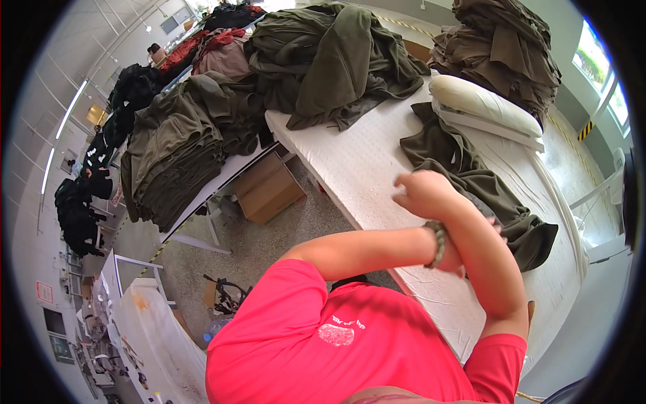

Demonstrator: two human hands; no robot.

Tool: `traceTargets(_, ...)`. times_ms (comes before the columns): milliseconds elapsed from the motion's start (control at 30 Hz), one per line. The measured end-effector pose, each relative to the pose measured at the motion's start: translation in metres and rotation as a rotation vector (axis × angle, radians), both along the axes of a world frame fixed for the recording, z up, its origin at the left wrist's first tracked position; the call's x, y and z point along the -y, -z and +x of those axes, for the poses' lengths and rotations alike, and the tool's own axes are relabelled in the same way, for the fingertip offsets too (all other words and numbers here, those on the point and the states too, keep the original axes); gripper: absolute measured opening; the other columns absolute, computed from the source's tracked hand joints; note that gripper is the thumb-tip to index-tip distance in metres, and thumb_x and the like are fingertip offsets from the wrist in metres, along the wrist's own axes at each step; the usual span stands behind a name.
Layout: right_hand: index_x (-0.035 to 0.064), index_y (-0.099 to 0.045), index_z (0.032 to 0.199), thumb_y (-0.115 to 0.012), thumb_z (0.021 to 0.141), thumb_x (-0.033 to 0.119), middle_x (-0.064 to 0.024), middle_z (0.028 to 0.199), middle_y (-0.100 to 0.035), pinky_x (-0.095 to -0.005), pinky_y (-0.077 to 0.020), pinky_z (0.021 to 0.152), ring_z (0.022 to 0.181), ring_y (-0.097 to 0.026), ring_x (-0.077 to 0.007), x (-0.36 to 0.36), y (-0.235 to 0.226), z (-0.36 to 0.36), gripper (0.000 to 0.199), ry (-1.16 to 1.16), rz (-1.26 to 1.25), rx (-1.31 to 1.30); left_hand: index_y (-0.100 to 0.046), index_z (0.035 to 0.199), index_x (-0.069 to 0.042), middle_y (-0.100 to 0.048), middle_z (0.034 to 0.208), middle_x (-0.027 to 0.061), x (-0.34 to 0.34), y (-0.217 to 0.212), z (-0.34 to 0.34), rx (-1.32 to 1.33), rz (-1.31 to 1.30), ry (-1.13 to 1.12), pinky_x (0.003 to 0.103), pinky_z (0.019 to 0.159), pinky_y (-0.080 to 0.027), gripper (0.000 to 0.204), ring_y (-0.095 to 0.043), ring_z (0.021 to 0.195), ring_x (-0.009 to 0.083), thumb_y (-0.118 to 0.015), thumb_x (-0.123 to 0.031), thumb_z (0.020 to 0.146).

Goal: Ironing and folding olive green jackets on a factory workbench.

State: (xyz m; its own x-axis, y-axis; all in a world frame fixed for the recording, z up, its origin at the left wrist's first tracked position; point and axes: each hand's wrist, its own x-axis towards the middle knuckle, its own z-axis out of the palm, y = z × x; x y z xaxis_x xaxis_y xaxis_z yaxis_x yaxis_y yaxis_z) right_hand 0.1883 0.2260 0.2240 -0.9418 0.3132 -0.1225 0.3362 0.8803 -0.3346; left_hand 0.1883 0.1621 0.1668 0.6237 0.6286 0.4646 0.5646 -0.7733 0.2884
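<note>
Olive-green fabric lies spread across the white padded table right of centre, flat within reach. The person's forearms cross above it: the right hand hangs loosely curled and empty over its near edge, while the left hand, past a beaded bracelet, is mostly hidden, grip unclear. Folded stacks wait at upper left.

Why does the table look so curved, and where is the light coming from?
Head view: the fisheye lens bends the white table and wall lines toward the black rim; daylight glares through the windows at upper right, washed out; the right hand looks slightly blurred; the left hand is mostly hidden behind the crossed right forearm.
</note>
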Motion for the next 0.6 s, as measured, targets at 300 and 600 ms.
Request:
traceTargets(300,0.0027,-0.061,0.13,-0.06,0.098,0.051,-0.0134,0.105,-0.072,-0.036,-0.0552,0.085,0.095,-0.069,-0.0199,-0.009,0.019,0.082,0.058,0.488,-0.707,-0.392,-0.062,0.127,-0.01,-0.065,0.123,0.0162,0.024,-0.115,-0.02,0.161,-0.507,-0.311,0.049,0.111,-0.037,0.052,-0.055,0.129,0.0267,-0.065,-0.047,0.09)
traceTargets(600,-0.0024,-0.026,0.156,-0.035,0.096,0.075,-0.0248,0.158,-0.031,-0.0444,-0.0243,0.12,0.147,-0.03,-0.0304,0.008,0.064,0.061,0.098,-0.233,-1.943,-0.966,-0.057,0.138,-0.019,-0.053,0.145,0.0134,-0.016,-0.034,-0.054,0.015,0.755,0.247,0.055,0.117,-0.029,0.064,-0.047,0.137,0.0314,-0.059,-0.058,0.088)
